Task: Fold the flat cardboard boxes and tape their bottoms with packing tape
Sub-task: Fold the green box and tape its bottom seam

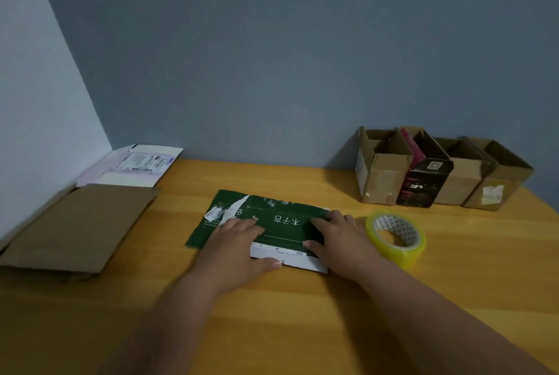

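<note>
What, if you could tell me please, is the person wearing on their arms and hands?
Nothing that shows: the left hand and right hand are bare, with no gloves, rings, watch or bracelets visible. Both forearms are uncovered to the frame's bottom edge; no sleeve shows.

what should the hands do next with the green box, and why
Probably lift its near edge and push it open into a tube. The green box lies flat on the table, both the left hand and right hand rest on it with fingers fairly straight, and the tape roll sits untouched beside the right hand.
</note>
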